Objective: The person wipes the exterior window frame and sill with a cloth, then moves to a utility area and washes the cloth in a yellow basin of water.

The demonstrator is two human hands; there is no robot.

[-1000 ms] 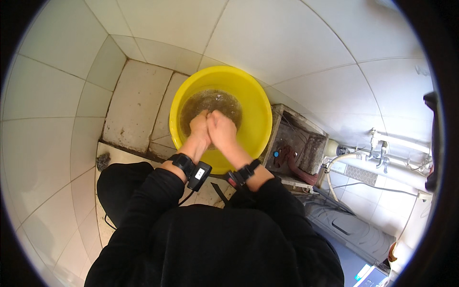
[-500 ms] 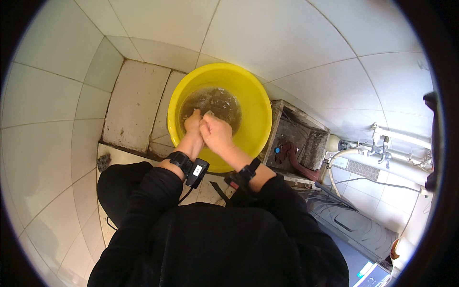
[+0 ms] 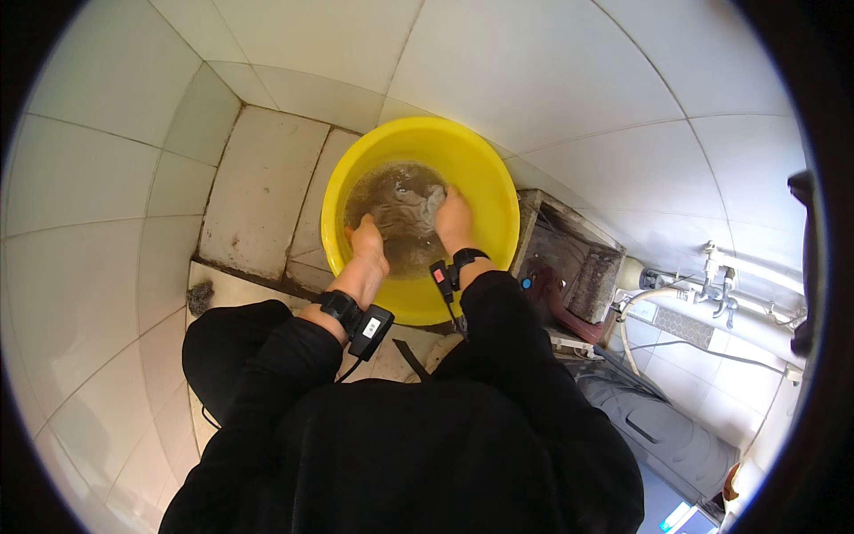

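A wet greyish cloth (image 3: 412, 212) lies partly under murky, foamy water in a round yellow basin (image 3: 480, 267). At the right side of the basin my right hand (image 3: 454, 220) grips one end of the cloth, which shows bunched at its fingers. My left hand (image 3: 366, 243) is lower and to the left, its fingertips at the water and closed on the cloth's other end. The cloth stretches between the two hands. Each wrist wears a black strap with a small box, the left box (image 3: 371, 331) being the larger in view.
Right of the basin stands a grimy stone trough (image 3: 583, 258) with a brownish-red hose (image 3: 556, 303) in it. Taps and pipes (image 3: 719, 280) run along the right wall. A grey plastic appliance (image 3: 663, 427) stands at lower right. White tiled walls enclose the left and far sides.
My hands, together over the basin before, have parted: the right went right, the left stayed at the left. The grey cloth now shows spread between them. The view has shifted slightly.
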